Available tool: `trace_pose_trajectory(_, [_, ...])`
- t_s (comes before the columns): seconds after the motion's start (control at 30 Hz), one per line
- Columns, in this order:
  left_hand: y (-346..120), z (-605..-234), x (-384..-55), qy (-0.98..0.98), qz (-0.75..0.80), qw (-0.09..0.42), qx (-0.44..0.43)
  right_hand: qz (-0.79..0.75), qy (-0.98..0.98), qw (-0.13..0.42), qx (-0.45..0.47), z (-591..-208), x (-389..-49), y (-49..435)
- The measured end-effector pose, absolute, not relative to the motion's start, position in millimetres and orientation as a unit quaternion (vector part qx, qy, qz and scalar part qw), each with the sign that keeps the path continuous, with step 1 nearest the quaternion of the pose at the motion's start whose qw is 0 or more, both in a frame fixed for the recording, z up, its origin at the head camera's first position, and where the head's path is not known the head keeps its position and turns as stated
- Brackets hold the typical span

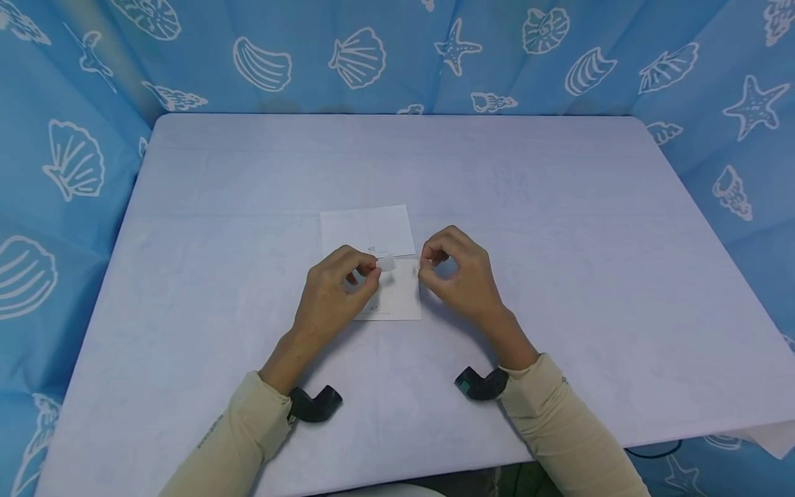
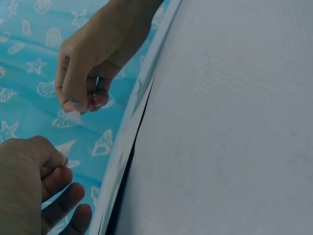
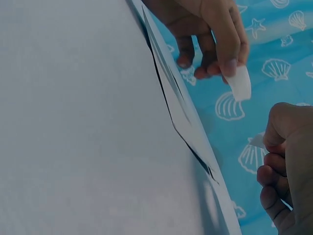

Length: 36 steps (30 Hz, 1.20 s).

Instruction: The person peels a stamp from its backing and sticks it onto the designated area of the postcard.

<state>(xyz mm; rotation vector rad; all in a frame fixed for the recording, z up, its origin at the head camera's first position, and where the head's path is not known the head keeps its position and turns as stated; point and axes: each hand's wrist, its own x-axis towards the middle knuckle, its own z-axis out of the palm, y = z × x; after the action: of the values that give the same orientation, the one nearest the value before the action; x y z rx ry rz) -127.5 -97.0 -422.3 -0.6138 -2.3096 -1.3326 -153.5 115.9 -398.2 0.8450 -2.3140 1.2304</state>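
Between thumb and forefinger, my left hand [image 1: 340,288] pinches a small white strip [image 1: 386,263], perhaps paper or tape. In the right wrist view this strip [image 3: 240,84] hangs down from the fingertips. To its right, my right hand [image 1: 461,276] pinches another small pale piece [image 3: 257,141], which also shows as a white scrap [image 2: 74,116] in the left wrist view. Both hands are raised over a white sheet [image 1: 400,293] with small print, partly hidden by the left hand. Just beyond it lies a second white sheet [image 1: 366,228], their edges close together.
The sheets lie on a large table [image 1: 559,207] with a pale cloth. A blue curtain [image 1: 397,55] with shell and starfish prints hangs behind and at the sides. Black wrist devices [image 1: 317,404] sit at both cuffs. A dark cable [image 1: 655,454] shows below the table's front edge.
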Motion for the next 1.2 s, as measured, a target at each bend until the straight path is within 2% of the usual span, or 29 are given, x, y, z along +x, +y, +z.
trace_pose_trajectory(0.37, [-98, -423, -126, -0.828, -0.479, 0.194, -0.215, 0.41, -0.85, 0.17, 0.285, -411, -161, 142])
trace_pose_trajectory(0.8, [-99, -420, -126, -0.822, -0.485, 0.198, -0.224, 0.373, -0.882, 0.085, 0.275, -410, -165, 162])
trace_pose_trajectory(1.2, [-99, -417, -125, -0.828, -0.48, 0.186, -0.221, 0.361, -0.878, 0.08, 0.302, -411, -168, 166])
